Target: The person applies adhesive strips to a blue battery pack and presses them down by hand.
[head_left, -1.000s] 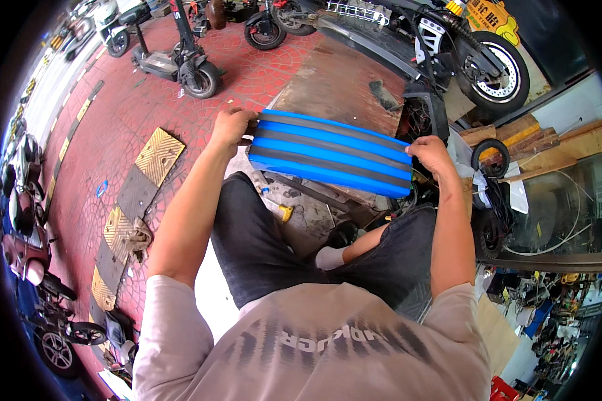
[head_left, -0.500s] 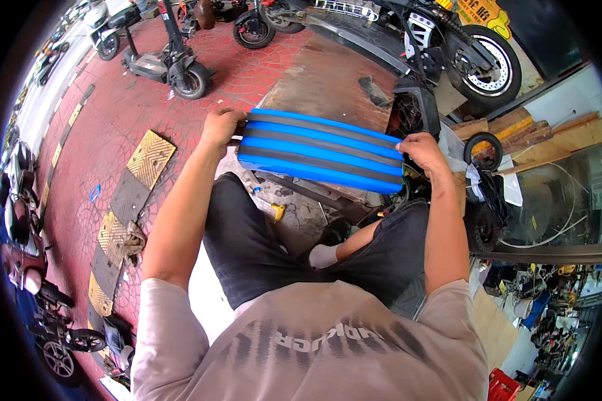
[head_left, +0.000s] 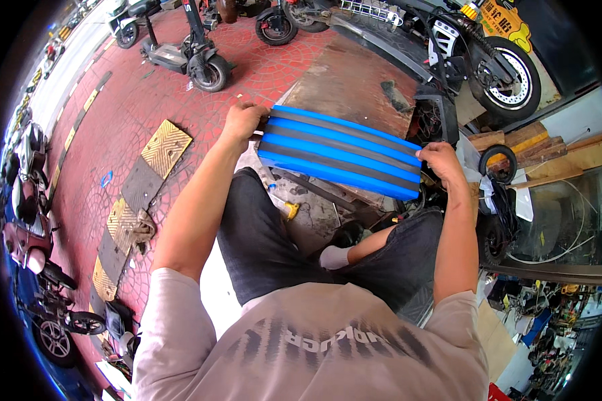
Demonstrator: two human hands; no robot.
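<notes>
Stretched between my hands is a long blue block (head_left: 341, 144) with dark grey strips running along its top, held above the ground in front of my knees. Its left end is gripped by my left hand (head_left: 245, 123), fingers closed at the far corner. My right hand (head_left: 443, 162) pinches the right end with thumb and fingers. The block's underside is hidden. Beyond it lies a worn brown wooden board (head_left: 348, 77). A yellow-handled tool (head_left: 290, 210) rests on the ground between my legs, partly covered.
On the left, a yellow-and-black ramp (head_left: 141, 183) with a rag (head_left: 141, 229) on it lies across red paving. An electric scooter (head_left: 174, 59) stands farther off. To the right are a motorcycle wheel (head_left: 530, 83), wooden planks (head_left: 545, 144) and a small tyre (head_left: 512, 165).
The whole view has shifted to the right, the surroundings and my arms together. Both hands keep their hold on the blue block, which stays nearly the same height and tilt.
</notes>
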